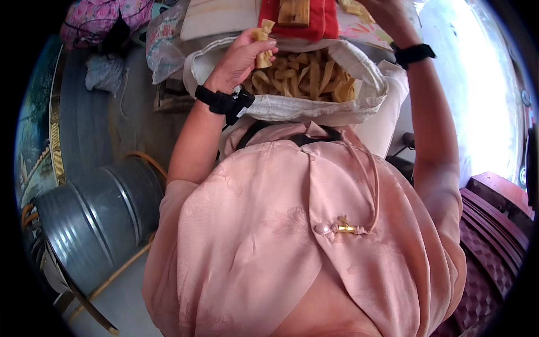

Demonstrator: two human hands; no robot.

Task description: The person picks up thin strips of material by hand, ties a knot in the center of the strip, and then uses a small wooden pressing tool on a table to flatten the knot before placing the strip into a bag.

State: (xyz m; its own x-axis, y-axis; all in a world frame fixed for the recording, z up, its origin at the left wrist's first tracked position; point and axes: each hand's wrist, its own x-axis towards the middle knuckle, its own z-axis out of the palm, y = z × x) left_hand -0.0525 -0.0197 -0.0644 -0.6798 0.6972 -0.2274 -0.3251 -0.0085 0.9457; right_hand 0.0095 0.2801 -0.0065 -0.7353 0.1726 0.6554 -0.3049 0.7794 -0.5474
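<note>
My left hand (242,59) is closed around a folded, pale yellow strip (264,39), held above the left part of an open white woven sack (348,106). Many curled strips of the same yellow-tan colour (314,76) fill the sack; I cannot make out what they are made of. At the top edge, my right hand (387,17) reaches forward beyond the sack, its fingers cut off by the frame. Close to it lie more pale yellow pieces (352,8). On a red cloth (325,22) behind the sack rests a flat, yellow-brown block or bundle (294,12).
A pale board (219,19) lies behind the sack. Clear plastic bags (167,48) and a pink patterned bag (106,19) sit at the far left. A ribbed metal drum (104,216) lies at my left. Dark red stacked pieces (491,241) stand at my right.
</note>
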